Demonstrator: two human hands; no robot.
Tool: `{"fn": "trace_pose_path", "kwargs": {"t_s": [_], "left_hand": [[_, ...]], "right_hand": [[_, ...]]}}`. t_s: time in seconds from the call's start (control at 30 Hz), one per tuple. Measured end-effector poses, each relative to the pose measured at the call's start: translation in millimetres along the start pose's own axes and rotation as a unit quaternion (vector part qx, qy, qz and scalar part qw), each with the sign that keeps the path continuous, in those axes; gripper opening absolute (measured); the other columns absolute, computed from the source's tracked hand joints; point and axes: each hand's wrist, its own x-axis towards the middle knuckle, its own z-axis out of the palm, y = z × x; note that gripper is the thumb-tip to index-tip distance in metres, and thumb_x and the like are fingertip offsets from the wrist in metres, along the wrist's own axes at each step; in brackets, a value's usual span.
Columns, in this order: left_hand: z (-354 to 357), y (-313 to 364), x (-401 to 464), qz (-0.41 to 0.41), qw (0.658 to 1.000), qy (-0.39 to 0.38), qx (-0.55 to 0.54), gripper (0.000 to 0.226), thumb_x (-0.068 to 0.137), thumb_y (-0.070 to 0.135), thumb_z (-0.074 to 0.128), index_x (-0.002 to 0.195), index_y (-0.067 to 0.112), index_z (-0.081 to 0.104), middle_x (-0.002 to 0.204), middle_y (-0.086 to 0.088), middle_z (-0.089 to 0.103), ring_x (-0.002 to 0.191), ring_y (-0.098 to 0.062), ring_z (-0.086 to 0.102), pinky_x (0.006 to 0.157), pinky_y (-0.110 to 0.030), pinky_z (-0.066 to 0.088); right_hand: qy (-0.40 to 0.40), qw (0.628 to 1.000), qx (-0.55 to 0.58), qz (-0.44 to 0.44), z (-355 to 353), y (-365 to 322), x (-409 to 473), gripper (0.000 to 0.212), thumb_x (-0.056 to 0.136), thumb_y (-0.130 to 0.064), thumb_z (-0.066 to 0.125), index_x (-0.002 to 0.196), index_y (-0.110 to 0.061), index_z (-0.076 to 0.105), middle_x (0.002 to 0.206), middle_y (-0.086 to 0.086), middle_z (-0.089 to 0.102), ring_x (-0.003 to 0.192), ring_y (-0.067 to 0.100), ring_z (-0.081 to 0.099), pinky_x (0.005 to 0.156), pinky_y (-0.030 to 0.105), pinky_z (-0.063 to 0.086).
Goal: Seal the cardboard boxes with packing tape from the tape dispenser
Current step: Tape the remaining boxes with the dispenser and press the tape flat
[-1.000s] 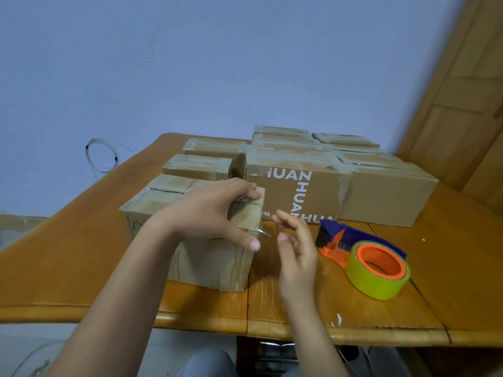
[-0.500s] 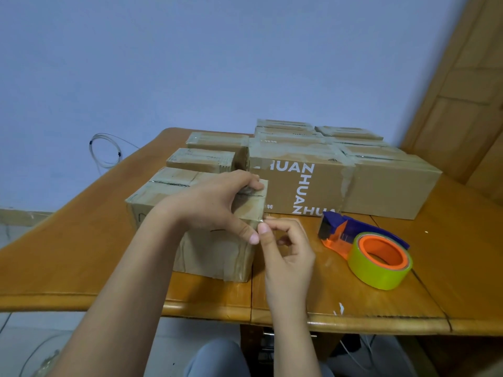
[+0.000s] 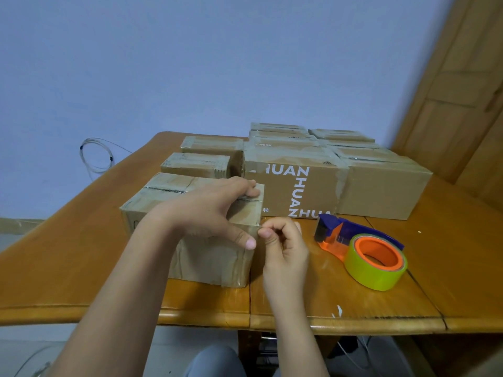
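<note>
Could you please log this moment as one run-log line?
left hand steadies near box | right hand pinching at box corner | tape dispenser idle on table

A small brown cardboard box (image 3: 190,227) sat nearest me on the wooden worktop (image 3: 68,254), my left hand (image 3: 206,210) on its top. My right hand (image 3: 283,248) was just right of its corner. The orange-and-blue tape dispenser with its yellow roll (image 3: 364,251) lay further right. Behind stood the printed brown carton (image 3: 294,186) among more stacked cardboard boxes (image 3: 381,186).
</note>
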Motion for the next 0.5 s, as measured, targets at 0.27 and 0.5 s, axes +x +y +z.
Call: {"fn": "trace_pose_path", "kwargs": {"t_s": [0.27, 0.5], "left_hand": [[2.2, -3.3, 1.6, 0.02, 0.998, 0.006, 0.052, 0.095, 0.066, 0.052, 0.081, 0.143, 0.025, 0.032, 0.15, 0.013, 0.028, 0.133, -0.002, 0.026, 0.103, -0.016, 0.023], [3.2, -0.4, 0.8, 0.026, 0.997, 0.014, 0.077, 0.107, 0.048, 0.075, 0.063, 0.138, 0.024, 0.035, 0.146, 0.01, 0.033, 0.132, -0.005, 0.028, 0.108, -0.026, 0.027]], "right_hand": [[-0.054, 0.998, 0.036, 0.02, -3.5, 6.1, 7.2, 0.009, 0.082, -0.034, 0.057, 0.076, -0.04, 0.06, 0.077, -0.01, 0.054, 0.077, 0.009, 0.05, 0.072, 0.022, 0.041], [-0.103, 0.992, 0.072, 0.009, -5.7, 10.3, 10.9, 0.01, 0.084, -0.031, 0.06, 0.086, -0.04, 0.056, 0.077, -0.015, 0.054, 0.076, 0.007, 0.05, 0.073, 0.023, 0.041]]}}
